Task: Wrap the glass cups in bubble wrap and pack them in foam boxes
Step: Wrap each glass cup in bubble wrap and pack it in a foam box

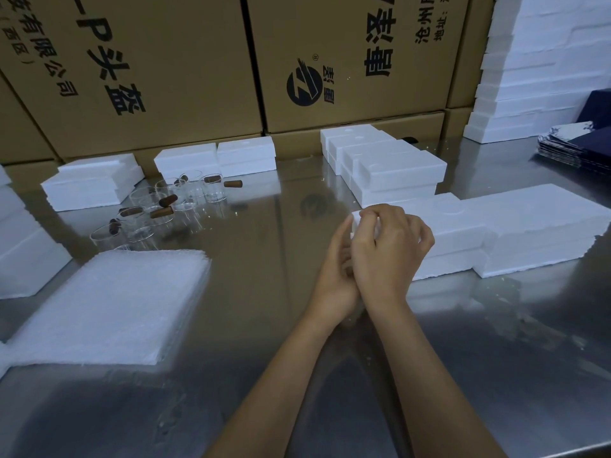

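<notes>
Both hands meet over the middle of the steel table [281, 200], against the near-left corner of a closed foam box [456, 229]. The right hand [390, 246] lies over the left hand [337, 259], its fingers curled and pinching at a small white piece [356, 219] at that corner; whether this is bubble wrap or part of the foam cannot be told. The left hand's fingers curl up beneath it, mostly hidden, so its grip cannot be told. The glass cups [158, 206], with brown handles, stand bare in a cluster toward the far-left of the table. A stack of bubble wrap sheets [109, 305] lies near the left edge. More foam boxes [393, 166] sit along the far edge, below cardboard cartons [185, 61]
</notes>
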